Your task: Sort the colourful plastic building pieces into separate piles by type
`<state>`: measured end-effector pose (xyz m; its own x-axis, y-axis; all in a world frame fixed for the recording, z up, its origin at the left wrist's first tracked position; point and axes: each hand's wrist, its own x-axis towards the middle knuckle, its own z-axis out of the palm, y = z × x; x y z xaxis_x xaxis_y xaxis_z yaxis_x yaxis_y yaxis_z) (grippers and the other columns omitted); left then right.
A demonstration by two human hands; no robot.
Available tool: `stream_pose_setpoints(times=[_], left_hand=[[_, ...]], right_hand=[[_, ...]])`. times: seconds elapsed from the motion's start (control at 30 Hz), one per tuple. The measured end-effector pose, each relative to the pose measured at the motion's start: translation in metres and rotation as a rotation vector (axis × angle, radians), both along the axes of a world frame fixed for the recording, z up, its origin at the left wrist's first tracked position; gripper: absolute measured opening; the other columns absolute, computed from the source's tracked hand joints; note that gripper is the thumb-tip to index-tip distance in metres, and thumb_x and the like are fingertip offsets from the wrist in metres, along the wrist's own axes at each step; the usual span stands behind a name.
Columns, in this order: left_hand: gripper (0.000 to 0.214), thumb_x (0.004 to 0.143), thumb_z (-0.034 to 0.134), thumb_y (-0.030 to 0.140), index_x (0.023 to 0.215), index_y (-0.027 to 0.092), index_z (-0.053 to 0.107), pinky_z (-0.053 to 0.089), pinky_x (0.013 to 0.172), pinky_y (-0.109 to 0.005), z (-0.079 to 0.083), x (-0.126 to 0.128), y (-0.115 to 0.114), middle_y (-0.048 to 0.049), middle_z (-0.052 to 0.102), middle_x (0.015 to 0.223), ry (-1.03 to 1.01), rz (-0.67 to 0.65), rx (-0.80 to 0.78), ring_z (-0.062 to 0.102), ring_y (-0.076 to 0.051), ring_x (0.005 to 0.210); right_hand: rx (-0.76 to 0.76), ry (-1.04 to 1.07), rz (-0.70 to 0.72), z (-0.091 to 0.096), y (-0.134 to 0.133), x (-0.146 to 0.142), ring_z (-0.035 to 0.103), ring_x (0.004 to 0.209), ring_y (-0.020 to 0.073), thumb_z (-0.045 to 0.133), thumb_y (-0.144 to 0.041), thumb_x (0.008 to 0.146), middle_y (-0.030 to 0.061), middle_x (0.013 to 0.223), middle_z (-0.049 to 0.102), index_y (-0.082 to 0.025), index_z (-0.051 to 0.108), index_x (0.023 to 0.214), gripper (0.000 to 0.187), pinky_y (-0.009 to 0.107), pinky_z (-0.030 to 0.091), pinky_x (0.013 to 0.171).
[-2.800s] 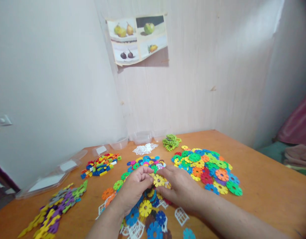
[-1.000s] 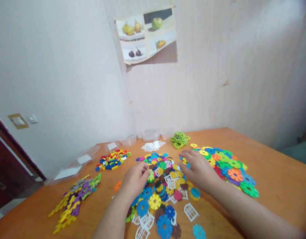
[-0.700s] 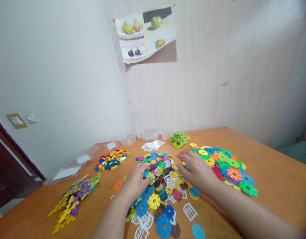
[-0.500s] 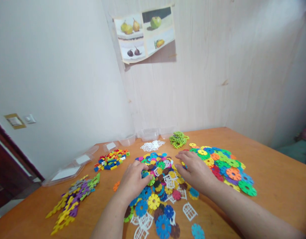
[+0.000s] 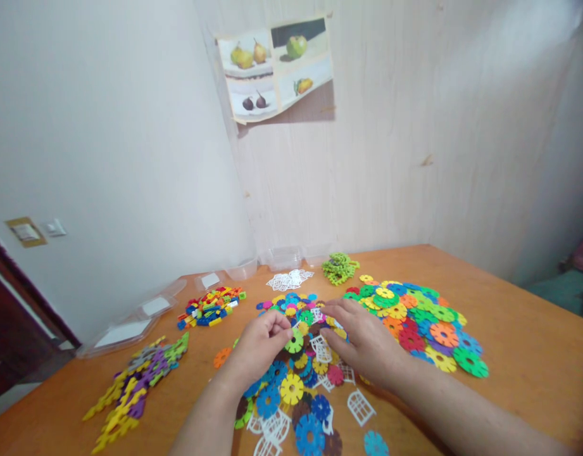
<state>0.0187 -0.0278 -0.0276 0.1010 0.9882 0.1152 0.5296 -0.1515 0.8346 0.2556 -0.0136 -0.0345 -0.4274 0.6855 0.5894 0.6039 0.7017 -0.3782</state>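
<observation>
Picking at the mixed pile [image 5: 291, 387], mid-tabletop [image 5: 509, 367]. Left hand [image 5: 260, 347] pinches a green disc [image 5: 294, 342] just over it. Right hand [image 5: 367, 342] lies fingers-down alongside; I cannot tell its grip. I'd say the next move calls for a fine fingertip hold.

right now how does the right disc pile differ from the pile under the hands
The right pile is discs only; the middle pile mixes discs with white window pieces. The middle pile has brown discs; the right pile none. The left hand, pinching a green disc, and the right hand are over the middle pile, the right pile beside them. Both are many-coloured, loose on the table.
</observation>
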Motion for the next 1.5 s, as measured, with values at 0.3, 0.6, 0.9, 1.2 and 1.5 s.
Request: stream_pose_setpoints(times=[0.3,0.6,0.9,1.2,1.5], left_hand=[[0.029,0.083,0.064,0.042,0.097,0.019,0.053,0.035,0.061,-0.021,0.003,0.020,-0.009,0.0032,0.057,0.073,-0.288,-0.125,-0.141,0.050,-0.010,0.066],[0.022,0.085,0.056,0.039,0.095,0.020,0.057,0.042,0.067,-0.024,0.003,0.002,0.003,0.0012,0.063,0.077,-0.069,0.129,0.062,0.058,-0.015,0.074],[0.013,0.078,0.058,0.027,0.088,0.022,0.063,0.041,0.075,-0.028,-0.011,-0.015,0.008,-0.0040,0.064,0.094,0.506,0.073,0.204,0.059,-0.021,0.089],[0.017,0.075,0.064,0.026,0.092,0.025,0.066,0.038,0.081,-0.033,-0.009,-0.009,0.003,-0.0055,0.064,0.099,0.659,0.082,0.220,0.054,-0.026,0.100],[0.021,0.088,0.048,0.032,0.075,0.021,0.061,0.036,0.068,-0.027,-0.003,-0.009,0.006,-0.0027,0.063,0.080,0.572,0.146,0.284,0.058,-0.019,0.082]], right_hand=[[-0.129,-0.159,0.100,0.003,-0.024,-0.018,0.062,0.093,0.0204,0.060,-0.035,0.086,0.0044,0.102,0.067,-0.025,0.063,0.115,0.031,0.029,0.044,0.077],[-0.069,-0.136,-0.348,0.009,0.021,0.027,0.062,0.097,0.0232,0.051,-0.036,0.090,0.0086,0.101,0.067,-0.020,0.065,0.107,0.027,0.031,0.043,0.078],[-0.185,-0.268,-0.780,0.014,0.052,0.075,0.065,0.093,0.0333,0.042,-0.046,0.091,0.0166,0.096,0.072,-0.019,0.069,0.107,0.041,0.041,0.042,0.074],[-0.109,-0.242,-0.653,0.005,0.050,0.062,0.061,0.100,0.0318,0.048,-0.042,0.089,0.0152,0.103,0.070,-0.020,0.068,0.110,0.036,0.040,0.042,0.078],[-0.057,-0.167,-0.491,0.006,0.035,0.042,0.060,0.101,0.0275,0.048,-0.038,0.091,0.0110,0.104,0.069,-0.020,0.068,0.106,0.031,0.037,0.041,0.084]])
